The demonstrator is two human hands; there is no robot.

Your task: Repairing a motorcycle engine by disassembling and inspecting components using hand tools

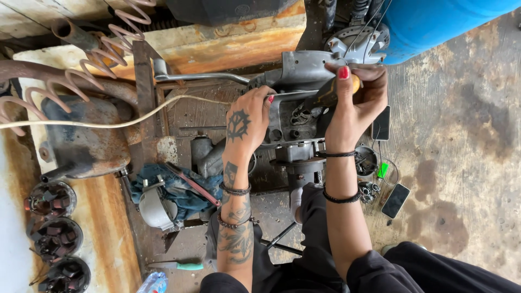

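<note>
A grey metal engine casing (304, 116) stands on the wooden bench in front of me. My right hand (355, 103) is closed around the yellow-and-black handle of a screwdriver (332, 92), whose shaft runs left across the casing. My left hand (249, 122) rests on the casing's left side, fingertips pinching the shaft near its tip. Both wrists carry dark bracelets.
A blue barrel (434, 21) stands at the top right. Two phones (395, 199) and a small tub of parts (369, 190) lie on the concrete floor. A blue rag (179, 190), a rusty fuel tank (87, 141), coiled hose (81, 65) and several stator coils (54, 239) crowd the left.
</note>
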